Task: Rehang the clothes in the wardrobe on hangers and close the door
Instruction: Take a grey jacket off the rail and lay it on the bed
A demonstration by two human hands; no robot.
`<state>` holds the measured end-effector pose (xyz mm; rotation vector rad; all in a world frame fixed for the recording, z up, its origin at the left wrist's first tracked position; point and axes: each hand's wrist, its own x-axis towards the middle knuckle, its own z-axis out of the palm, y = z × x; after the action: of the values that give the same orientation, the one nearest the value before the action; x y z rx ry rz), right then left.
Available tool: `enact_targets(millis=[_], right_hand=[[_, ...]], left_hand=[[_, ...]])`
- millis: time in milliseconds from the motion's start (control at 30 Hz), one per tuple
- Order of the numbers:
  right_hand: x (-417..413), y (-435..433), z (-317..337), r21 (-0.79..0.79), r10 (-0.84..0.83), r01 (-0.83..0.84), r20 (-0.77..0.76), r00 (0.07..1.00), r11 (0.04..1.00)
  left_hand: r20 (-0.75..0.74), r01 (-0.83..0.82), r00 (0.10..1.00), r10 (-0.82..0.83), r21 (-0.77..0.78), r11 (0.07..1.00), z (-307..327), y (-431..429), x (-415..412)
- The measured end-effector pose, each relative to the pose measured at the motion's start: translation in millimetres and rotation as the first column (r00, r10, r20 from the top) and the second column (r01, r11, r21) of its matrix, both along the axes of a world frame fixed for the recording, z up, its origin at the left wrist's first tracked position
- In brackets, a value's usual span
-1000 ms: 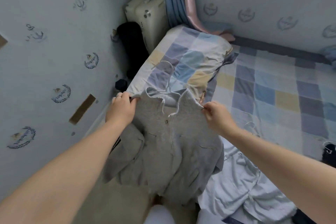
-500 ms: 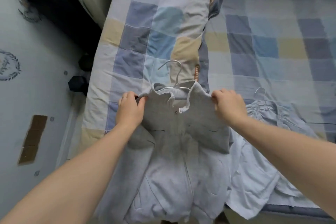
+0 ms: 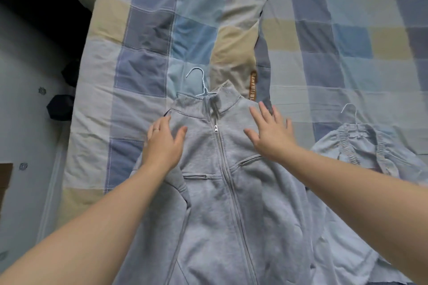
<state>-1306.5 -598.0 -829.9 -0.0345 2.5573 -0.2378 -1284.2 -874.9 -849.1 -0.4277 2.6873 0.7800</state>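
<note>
Head view: the grey zip jacket (image 3: 208, 203) now lies spread front-up on the bed (image 3: 347, 58), near its left edge, with the collar touching the near edge of the patchwork pillow (image 3: 185, 18). 0.5 s ago both hands pinched its shoulders. Now the left hand (image 3: 162, 143) and right hand (image 3: 271, 134) rest flat on the 2 shoulders, fingers straight, each grip released and holding nothing. The hanger hook (image 3: 199, 81) protrudes from the collar, so the hanger appears seated inside.

Judgement: this garment is hung or nearly so; carrying it to the wardrobe, which is not in view, remains.

A pale blue garment (image 3: 366, 148) on its own hanger lies just right of the jacket.

Writing: 1 orange tag (image 3: 252, 85) at the pillow's edge bears dark letters, too blurred to read. No brand shows on the jacket.
</note>
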Motion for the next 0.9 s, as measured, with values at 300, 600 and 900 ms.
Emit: enact_targets(millis=[300, 600, 900], right_hand=[[91.5, 15.9, 83.5, 0.085, 0.083, -0.082, -0.011, 0.996, 0.993], [197.5, 21.5, 207.3, 0.084, -0.067, 0.072, -0.062, 0.996, 0.994], [309.1, 67.8, 282.2, 0.066, -0.528, 0.541, -0.144, 0.837, 0.838]], left_hand=[[0.102, 0.294, 0.953, -0.286, -0.079, 0.952, 84.2, 50.9, 85.8], [0.077, 0.464, 0.884, -0.461, -0.031, 0.885, 208.2, 86.3, 145.7], [0.015, 0.717, 0.697, -0.716, -0.029, 0.697, 270.7, 157.8, 211.3]])
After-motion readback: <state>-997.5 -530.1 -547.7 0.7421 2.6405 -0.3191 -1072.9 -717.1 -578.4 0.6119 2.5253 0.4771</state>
